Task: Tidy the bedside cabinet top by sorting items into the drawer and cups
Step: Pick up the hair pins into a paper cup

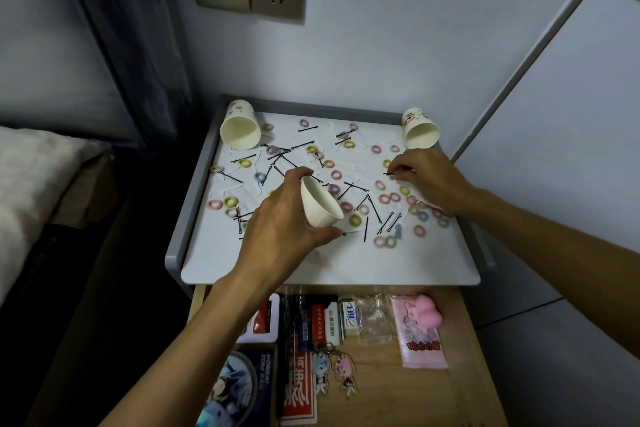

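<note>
Here, left hand (280, 225) snug around a tilted, seemingly empty cup (320, 203); right hand (426, 177), pinch-grip on a hairpin (389, 174).

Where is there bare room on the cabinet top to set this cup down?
The front strip of the cabinet top, between the hair ties and the front edge, is bare. The middle is crowded with ties and bobby pins.

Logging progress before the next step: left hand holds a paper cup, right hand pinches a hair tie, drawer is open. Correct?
Not quite. The head view shows the right hand pinching a black hairpin, not a hair tie. The rest stands: the left hand holds a paper cup, and the drawer is open.
</note>
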